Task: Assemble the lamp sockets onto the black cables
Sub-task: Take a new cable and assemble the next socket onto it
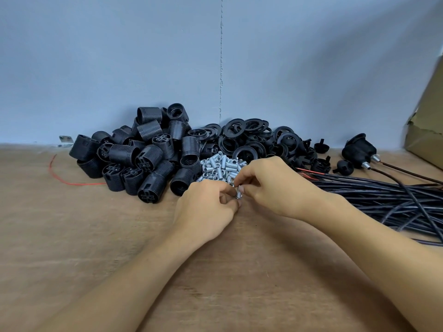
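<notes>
Brown wooden tabletop [72,236] fills the lower frame, blue-grey painted wall [119,56] behind it. Centre-left, against the wall: heap of black ribbed plastic socket shells [143,154]. Touching it on the right: heap of black plastic rings [247,137]. Pile of small silver threaded metal tubes [220,166] lies in front, between the two heaps. Bundle of black cables [383,195] at right edge. Brown cardboard box [426,130] at far right, behind the cables. Thin red wire [60,178] left of the shells. Left hand [206,207] and right hand [268,185] meet just in front of the tube pile, pinching a single tube [239,194] between them.

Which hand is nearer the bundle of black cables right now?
Right. The right hand sits just left of the cable bundle; the left hand lies farther left, beyond the right hand.
</notes>
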A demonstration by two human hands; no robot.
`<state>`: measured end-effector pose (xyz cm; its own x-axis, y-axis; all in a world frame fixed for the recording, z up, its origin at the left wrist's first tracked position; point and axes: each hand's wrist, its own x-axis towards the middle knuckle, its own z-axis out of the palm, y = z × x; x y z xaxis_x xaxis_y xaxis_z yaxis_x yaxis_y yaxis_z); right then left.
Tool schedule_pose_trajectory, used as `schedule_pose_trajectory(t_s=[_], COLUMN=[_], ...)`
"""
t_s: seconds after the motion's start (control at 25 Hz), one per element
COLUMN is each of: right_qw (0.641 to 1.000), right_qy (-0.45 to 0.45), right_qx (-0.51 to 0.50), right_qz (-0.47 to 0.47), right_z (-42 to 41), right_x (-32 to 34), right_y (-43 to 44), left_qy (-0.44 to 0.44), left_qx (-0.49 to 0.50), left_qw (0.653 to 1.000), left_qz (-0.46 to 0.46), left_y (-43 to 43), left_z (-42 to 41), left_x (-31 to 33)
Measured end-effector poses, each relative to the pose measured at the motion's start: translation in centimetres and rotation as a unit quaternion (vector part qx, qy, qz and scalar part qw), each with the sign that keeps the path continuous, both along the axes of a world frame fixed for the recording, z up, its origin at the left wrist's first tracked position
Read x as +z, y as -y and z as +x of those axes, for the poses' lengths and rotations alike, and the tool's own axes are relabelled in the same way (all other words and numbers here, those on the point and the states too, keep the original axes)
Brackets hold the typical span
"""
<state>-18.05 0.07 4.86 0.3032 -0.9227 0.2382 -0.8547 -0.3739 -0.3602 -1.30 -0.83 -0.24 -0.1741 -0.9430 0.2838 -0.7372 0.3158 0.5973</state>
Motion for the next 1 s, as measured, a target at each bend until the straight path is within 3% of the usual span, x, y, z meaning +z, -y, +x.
schedule_pose_trajectory(t_s=[0.2,0.52,0.84,1.0], right_qw=[0.998,1.000,0.995,0.991], right_qy=[-0.050,-0.002,0.094,0.135], right_qx=[0.025,0.020,-0.003,-0.024], right_qz=[-0.027,0.019,-0.011,0.003], right_z=[0.5,0.0,-0.9,-1.3], right_x=[-0.2,-1.1,-2.0,-1.7], right_y=[-0.1,0.2,0.3,0.5], left_qy=[0.008,0.007,-0.058,0.002], left_qx=[0.007,0.006,0.019,-0.005], left_qw=[1.000,1.000,0.998,1.000], left_qz=[0.001,0.003,-0.006,-0.026], left_y=[0.0,-0.3,-0.3,-0.7], left_z=[0.0,0.1,0.2,0.2], left_x=[0.1,0.2,0.1,0.4])
